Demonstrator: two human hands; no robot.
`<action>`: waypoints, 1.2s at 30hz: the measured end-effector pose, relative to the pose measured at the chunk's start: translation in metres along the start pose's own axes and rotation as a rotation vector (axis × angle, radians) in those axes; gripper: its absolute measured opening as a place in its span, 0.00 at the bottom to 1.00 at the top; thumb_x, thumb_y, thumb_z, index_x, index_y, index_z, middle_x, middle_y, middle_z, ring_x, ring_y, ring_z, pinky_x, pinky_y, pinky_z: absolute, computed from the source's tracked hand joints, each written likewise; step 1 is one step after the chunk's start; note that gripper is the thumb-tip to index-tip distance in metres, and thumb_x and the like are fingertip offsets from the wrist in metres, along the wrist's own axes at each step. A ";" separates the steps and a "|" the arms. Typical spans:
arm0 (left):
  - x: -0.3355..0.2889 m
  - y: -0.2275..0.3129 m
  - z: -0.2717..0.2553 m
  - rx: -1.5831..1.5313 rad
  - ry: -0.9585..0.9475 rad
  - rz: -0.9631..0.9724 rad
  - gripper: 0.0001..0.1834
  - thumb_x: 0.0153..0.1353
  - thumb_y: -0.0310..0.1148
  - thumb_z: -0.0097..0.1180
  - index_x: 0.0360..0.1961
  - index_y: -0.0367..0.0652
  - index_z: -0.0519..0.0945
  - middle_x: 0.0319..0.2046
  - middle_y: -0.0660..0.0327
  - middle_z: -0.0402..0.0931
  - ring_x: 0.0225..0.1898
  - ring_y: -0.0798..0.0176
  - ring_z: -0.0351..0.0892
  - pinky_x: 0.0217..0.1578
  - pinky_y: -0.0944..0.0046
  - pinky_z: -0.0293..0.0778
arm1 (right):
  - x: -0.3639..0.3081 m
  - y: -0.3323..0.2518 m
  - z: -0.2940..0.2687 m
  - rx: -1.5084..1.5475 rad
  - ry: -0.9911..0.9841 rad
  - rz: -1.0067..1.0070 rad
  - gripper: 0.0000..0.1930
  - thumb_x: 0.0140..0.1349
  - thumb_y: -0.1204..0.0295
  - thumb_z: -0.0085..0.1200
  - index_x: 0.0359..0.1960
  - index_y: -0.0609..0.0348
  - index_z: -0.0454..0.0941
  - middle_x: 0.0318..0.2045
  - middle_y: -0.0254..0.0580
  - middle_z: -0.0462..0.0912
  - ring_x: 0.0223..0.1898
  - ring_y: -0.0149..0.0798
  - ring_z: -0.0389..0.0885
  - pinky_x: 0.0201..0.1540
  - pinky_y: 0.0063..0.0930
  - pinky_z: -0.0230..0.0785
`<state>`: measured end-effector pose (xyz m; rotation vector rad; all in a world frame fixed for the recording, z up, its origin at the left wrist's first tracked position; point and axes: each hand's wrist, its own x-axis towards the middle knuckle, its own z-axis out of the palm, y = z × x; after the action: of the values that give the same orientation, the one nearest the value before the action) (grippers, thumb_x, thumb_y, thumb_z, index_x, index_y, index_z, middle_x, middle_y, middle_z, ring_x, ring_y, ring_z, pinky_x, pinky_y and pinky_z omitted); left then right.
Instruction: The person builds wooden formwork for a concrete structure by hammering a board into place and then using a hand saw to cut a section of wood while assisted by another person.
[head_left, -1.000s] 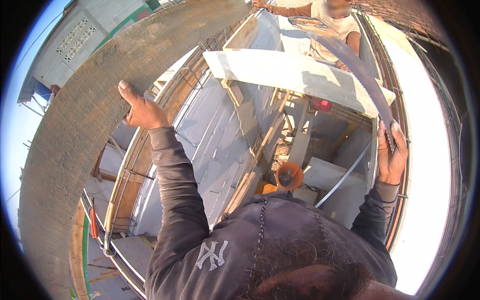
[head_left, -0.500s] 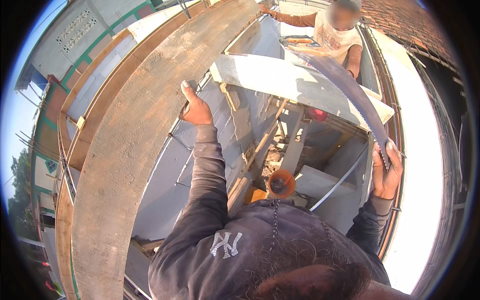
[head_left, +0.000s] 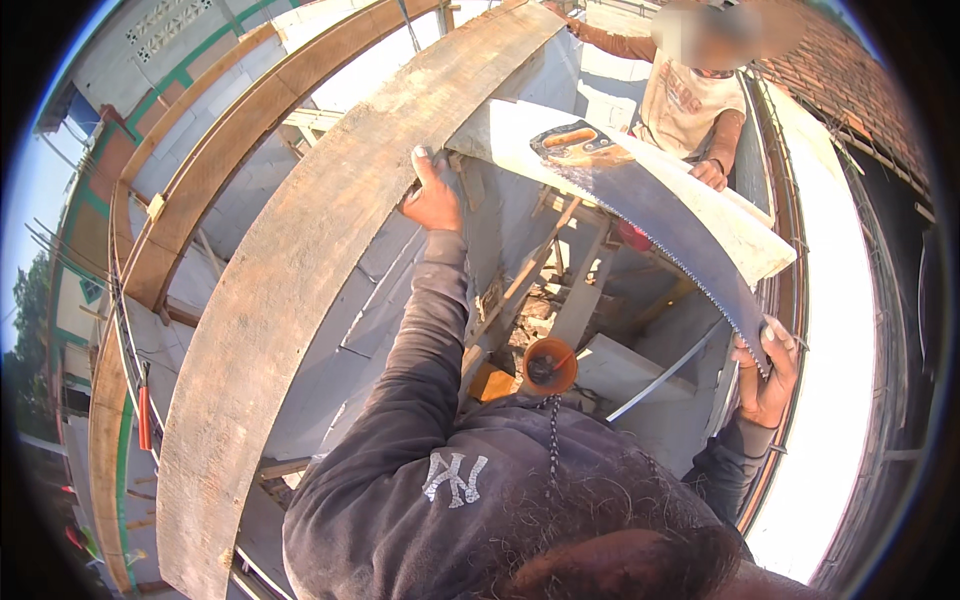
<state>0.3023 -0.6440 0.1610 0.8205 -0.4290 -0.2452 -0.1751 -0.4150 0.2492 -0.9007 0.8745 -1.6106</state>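
Note:
My left hand (head_left: 435,197) grips the right edge of a long, rough wooden board (head_left: 290,240), thumb on top and fingers beneath. The board slants from the near left to the far middle. In my right hand (head_left: 770,372) is the toothed tip end of a hand saw (head_left: 665,210), pinched between thumb and fingers. Its wooden-inlaid handle (head_left: 575,145) points away from me, over a pale, whitish plank (head_left: 510,130). That plank runs crosswise from beside the long board to the right-hand wall.
A co-worker (head_left: 690,110) stands at the far right, one hand at the long board's far end, the other at the pale plank. Below lie an orange bucket (head_left: 550,366) and timber struts (head_left: 580,300). Red-handled pliers (head_left: 145,415) hang at left. A brick-coloured tiled roof (head_left: 850,90) rises beyond.
The long board and my left hand have shifted right and away from me. The saw's handle has dropped nearer the pale plank. The co-worker's lower hand now shows by the plank.

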 end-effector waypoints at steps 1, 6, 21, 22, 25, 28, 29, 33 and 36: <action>0.000 0.000 0.000 0.008 0.008 -0.022 0.23 0.71 0.41 0.66 0.50 0.25 0.84 0.46 0.54 0.85 0.41 0.63 0.85 0.39 0.59 0.89 | 0.000 -0.002 0.001 -0.005 -0.004 0.003 0.21 0.65 0.71 0.60 0.53 0.80 0.78 0.37 0.59 0.85 0.34 0.44 0.86 0.33 0.33 0.85; -0.008 0.012 0.006 0.051 0.016 -0.080 0.24 0.70 0.41 0.67 0.48 0.22 0.85 0.42 0.54 0.86 0.39 0.63 0.86 0.39 0.59 0.87 | 0.001 -0.005 0.010 -0.139 -0.079 0.092 0.25 0.63 0.66 0.60 0.51 0.81 0.78 0.33 0.58 0.86 0.30 0.44 0.87 0.33 0.35 0.87; -0.109 0.079 -0.128 0.633 -1.412 0.149 0.45 0.58 0.52 0.74 0.71 0.41 0.73 0.68 0.47 0.72 0.73 0.41 0.65 0.75 0.44 0.57 | -0.016 0.042 0.073 -0.163 -0.320 0.460 0.28 0.62 0.64 0.56 0.52 0.84 0.78 0.41 0.63 0.87 0.42 0.49 0.90 0.48 0.38 0.88; -0.128 0.082 -0.146 0.699 -1.433 0.212 0.42 0.59 0.51 0.73 0.70 0.43 0.74 0.68 0.48 0.72 0.72 0.41 0.67 0.74 0.45 0.59 | -0.017 0.047 0.078 -0.170 -0.340 0.485 0.28 0.62 0.64 0.56 0.52 0.84 0.78 0.41 0.63 0.87 0.42 0.49 0.90 0.48 0.38 0.88; -0.174 0.061 -0.189 0.810 -1.316 0.258 0.37 0.60 0.49 0.72 0.67 0.45 0.76 0.65 0.52 0.76 0.68 0.43 0.73 0.69 0.48 0.67 | -0.020 0.054 0.098 -0.162 -0.434 0.539 0.27 0.63 0.64 0.55 0.52 0.84 0.78 0.41 0.63 0.87 0.43 0.50 0.90 0.49 0.40 0.88; -0.181 0.058 -0.208 0.876 -1.197 0.213 0.30 0.61 0.44 0.70 0.63 0.46 0.80 0.58 0.55 0.81 0.59 0.48 0.81 0.60 0.53 0.78 | -0.019 0.060 0.114 -0.167 -0.446 0.547 0.29 0.71 0.59 0.49 0.53 0.84 0.78 0.43 0.65 0.86 0.44 0.53 0.90 0.47 0.43 0.89; -0.178 0.062 -0.214 0.897 -1.207 0.192 0.26 0.62 0.41 0.69 0.60 0.46 0.82 0.54 0.57 0.84 0.53 0.51 0.85 0.54 0.55 0.82 | -0.017 0.062 0.117 -0.171 -0.495 0.573 0.29 0.71 0.59 0.49 0.53 0.84 0.78 0.43 0.65 0.86 0.44 0.53 0.90 0.47 0.43 0.89; -0.151 0.092 -0.219 0.793 -1.060 0.399 0.15 0.63 0.36 0.66 0.50 0.44 0.86 0.43 0.56 0.85 0.42 0.48 0.86 0.41 0.52 0.82 | -0.001 0.069 0.126 0.055 -0.745 0.571 0.44 0.78 0.38 0.36 0.60 0.79 0.74 0.48 0.64 0.85 0.48 0.53 0.89 0.48 0.44 0.88; -0.126 0.155 -0.194 0.645 -0.993 0.250 0.13 0.67 0.36 0.65 0.46 0.39 0.87 0.38 0.51 0.85 0.37 0.43 0.84 0.37 0.52 0.80 | 0.005 0.111 0.130 -0.334 -0.794 0.124 0.44 0.73 0.38 0.49 0.72 0.70 0.65 0.63 0.59 0.77 0.67 0.52 0.76 0.67 0.46 0.70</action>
<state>0.2867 -0.3679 0.1253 1.2289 -1.5915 -0.2738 -0.0134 -0.4529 0.2105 -1.5396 0.6077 -0.8708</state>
